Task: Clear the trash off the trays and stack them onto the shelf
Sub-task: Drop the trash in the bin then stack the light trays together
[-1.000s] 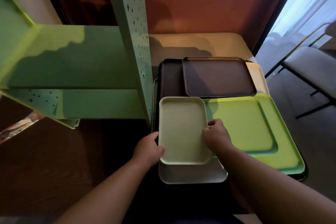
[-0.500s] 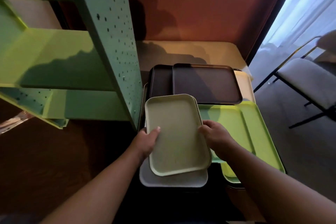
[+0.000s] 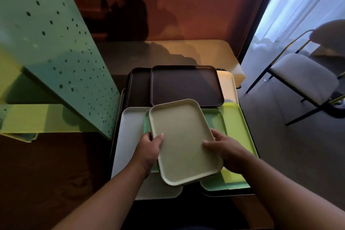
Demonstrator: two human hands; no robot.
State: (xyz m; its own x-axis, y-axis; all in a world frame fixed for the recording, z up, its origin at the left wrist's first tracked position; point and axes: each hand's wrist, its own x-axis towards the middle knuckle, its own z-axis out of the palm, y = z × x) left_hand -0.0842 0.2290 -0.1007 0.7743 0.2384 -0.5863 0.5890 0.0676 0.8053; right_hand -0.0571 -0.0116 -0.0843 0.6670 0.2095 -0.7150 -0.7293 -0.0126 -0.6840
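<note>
I hold a small beige tray lifted above the pile and tilted slightly. My left hand grips its left edge and my right hand grips its right edge. Under it lie a pale green tray, a white tray and a lime green tray. Farther back rest a dark brown tray on a larger black one, with a cream tray at their right. The green perforated shelf stands to the left. No trash shows on any tray.
A beige bench seat with an orange backrest lies behind the trays. A grey padded chair on black legs stands at the right by a curtained window. Dark wood floor is under the shelf at left.
The beige tray has come up off the pile, uncovering the pale green tray beneath. Both hands now grip its sides, and my view has moved closer and lower.
</note>
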